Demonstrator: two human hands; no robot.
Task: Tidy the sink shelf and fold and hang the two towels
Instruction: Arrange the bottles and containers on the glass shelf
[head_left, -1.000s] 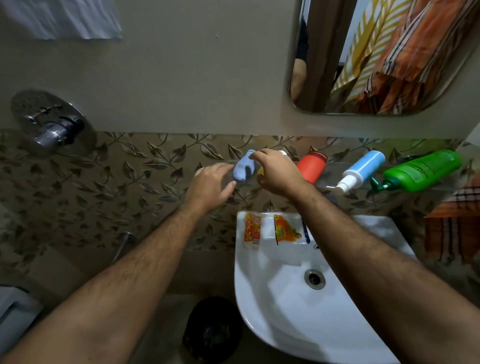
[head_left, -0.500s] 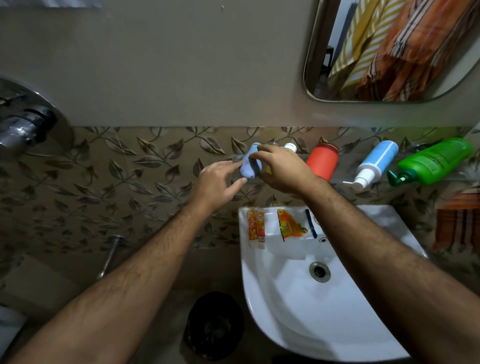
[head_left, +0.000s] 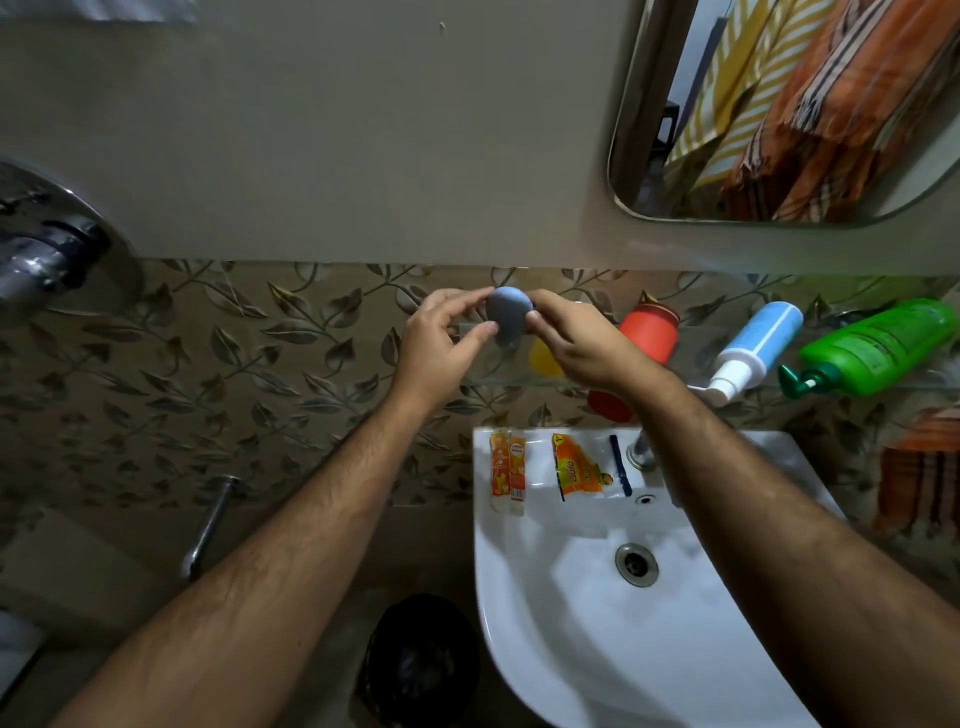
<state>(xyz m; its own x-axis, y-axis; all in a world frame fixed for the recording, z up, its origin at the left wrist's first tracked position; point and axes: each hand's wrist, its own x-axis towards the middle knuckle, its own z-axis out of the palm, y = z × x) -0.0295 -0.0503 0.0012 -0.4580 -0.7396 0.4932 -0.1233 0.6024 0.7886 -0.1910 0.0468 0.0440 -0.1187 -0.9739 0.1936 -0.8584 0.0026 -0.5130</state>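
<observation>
A small grey-blue bottle (head_left: 508, 315) stands at the left end of the glass sink shelf (head_left: 498, 382). My left hand (head_left: 441, 343) pinches it from the left and my right hand (head_left: 574, 340) grips it from the right. Along the shelf to the right are a red container (head_left: 649, 332), a blue and white pump bottle (head_left: 756, 345) and a green pump bottle (head_left: 878, 345), both pump bottles lying down. A yellow item (head_left: 544, 359) shows partly behind my right hand. An orange striped towel (head_left: 919, 467) hangs at the right edge.
The white basin (head_left: 613, 623) below holds two orange sachets (head_left: 508, 473) and an orange packet (head_left: 579, 467) on its back ledge beside the tap (head_left: 640, 452). The mirror (head_left: 789, 109) reflects striped towels. A shower valve (head_left: 47, 249) sits far left, a dark bin (head_left: 421, 660) on the floor.
The grey-blue bottle has been turned from tilted to upright on the shelf, and my left hand has come in to pinch it. The view shifted slightly.
</observation>
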